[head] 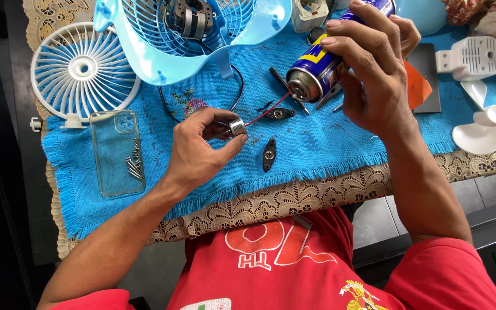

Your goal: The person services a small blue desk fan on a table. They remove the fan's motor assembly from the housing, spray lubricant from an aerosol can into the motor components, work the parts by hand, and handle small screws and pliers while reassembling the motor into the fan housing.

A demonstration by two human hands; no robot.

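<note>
My left hand [201, 146] pinches a small silver metal cylinder [237, 126] between thumb and fingers, just above the blue cloth [317, 143]. My right hand [369, 69] grips a blue and yellow spray can [317, 69], tilted down to the left. A thin red straw [268, 110] runs from the can's nozzle to the metal cylinder. Two small black oval brackets [269, 154] [279, 113] lie on the cloth beside the cylinder.
A light blue fan housing with motor [190, 28] sits at the top, a white fan grille [81, 69] at the left. A clear phone case [119, 152] holds several screws. White fan blades [486, 129], a white bracket [471, 57] and an orange piece [417, 86] lie right.
</note>
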